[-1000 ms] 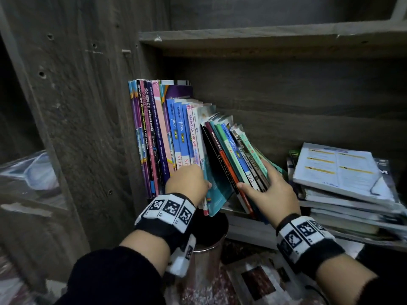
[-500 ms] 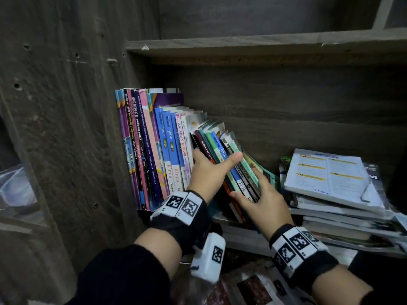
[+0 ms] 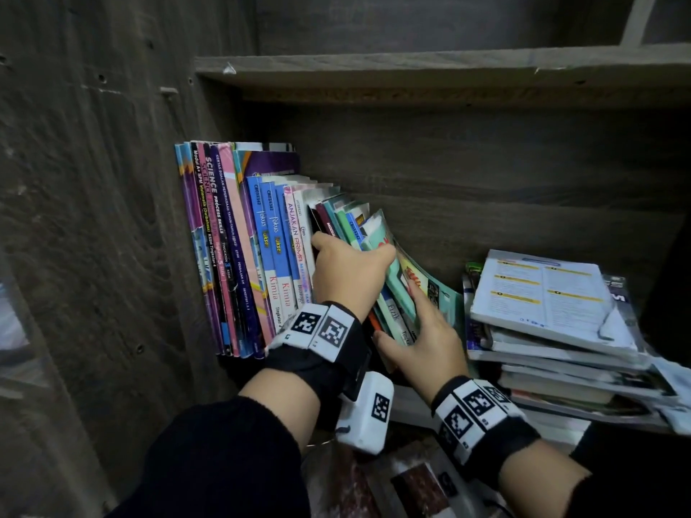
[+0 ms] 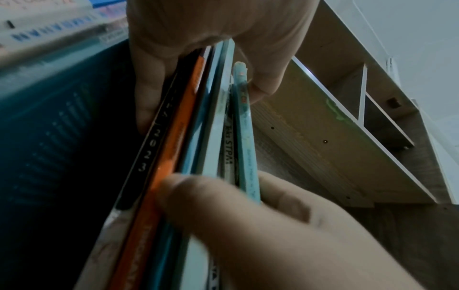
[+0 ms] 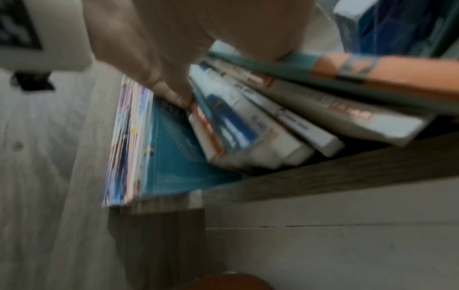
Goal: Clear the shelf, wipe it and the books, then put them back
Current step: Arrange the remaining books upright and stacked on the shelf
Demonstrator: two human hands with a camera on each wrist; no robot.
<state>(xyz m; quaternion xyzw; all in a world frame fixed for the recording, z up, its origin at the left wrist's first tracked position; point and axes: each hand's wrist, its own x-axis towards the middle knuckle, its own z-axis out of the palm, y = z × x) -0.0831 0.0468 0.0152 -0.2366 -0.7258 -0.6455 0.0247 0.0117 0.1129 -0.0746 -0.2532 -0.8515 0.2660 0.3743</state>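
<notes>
The leaning books (image 3: 368, 256) were a thin bunch of softcovers with teal, green, dark red and orange spines, tipped over to the right in the middle of the shelf (image 3: 430, 403), their lower ends fanned out a bit. From the left wrist view you could see the spines (image 4: 198, 121) pressed tight together, one black with white digits, one bright orange, a few pale blue.

The left hand (image 3: 349, 272) was wrapped around the upper part of that bunch, thumb on the left side and fingers curled over the right, so it had a proper grip. The right hand (image 3: 422, 340) was lower down on the same bunch, thumb on the near spines and fingers spread along the right cover, clamping it from that side.

Just left of them stood the upright books (image 3: 239, 256), taller ones in purple, pink and blue, packed against the dark wooden side panel (image 3: 112, 218). One blue spine read "Kimia".

Off to the right on the same shelf sat a messy flat stack of books (image 3: 553, 330), with a white one with yellow bars on top. Another shelf board (image 3: 448, 72) ran above it all.
</notes>
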